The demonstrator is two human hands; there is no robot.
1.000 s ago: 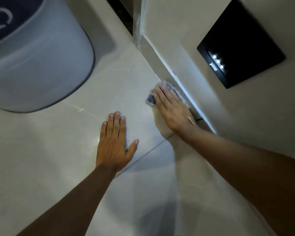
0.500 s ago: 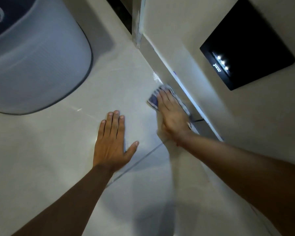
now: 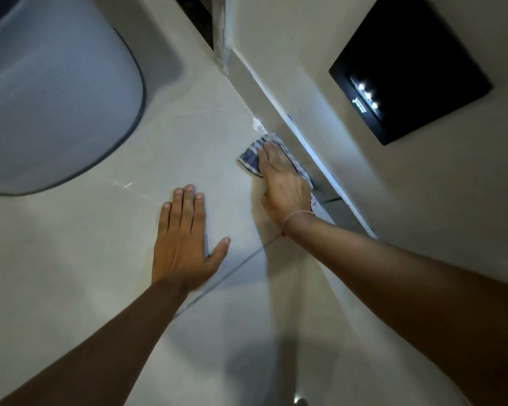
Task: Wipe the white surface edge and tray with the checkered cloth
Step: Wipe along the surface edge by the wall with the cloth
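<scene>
A blue-and-white checkered cloth (image 3: 251, 155) lies on the white surface (image 3: 106, 244), close against the edge strip (image 3: 279, 112) at the foot of the wall. My right hand (image 3: 282, 183) presses flat on the cloth, covering most of it. A small white smear (image 3: 257, 124) sits on the surface just beyond the cloth. My left hand (image 3: 185, 238) rests flat on the white surface, fingers together, thumb out, holding nothing. No tray is in view.
A large rounded grey-white appliance (image 3: 50, 92) stands at the upper left. A black wall panel (image 3: 408, 68) with small lit dots hangs on the wall at right. A thin seam (image 3: 235, 268) crosses the surface between my arms.
My right hand has pulled the cloth back along the wall edge towards me, uncovering the white smear beyond it. My left hand has stayed flat in place.
</scene>
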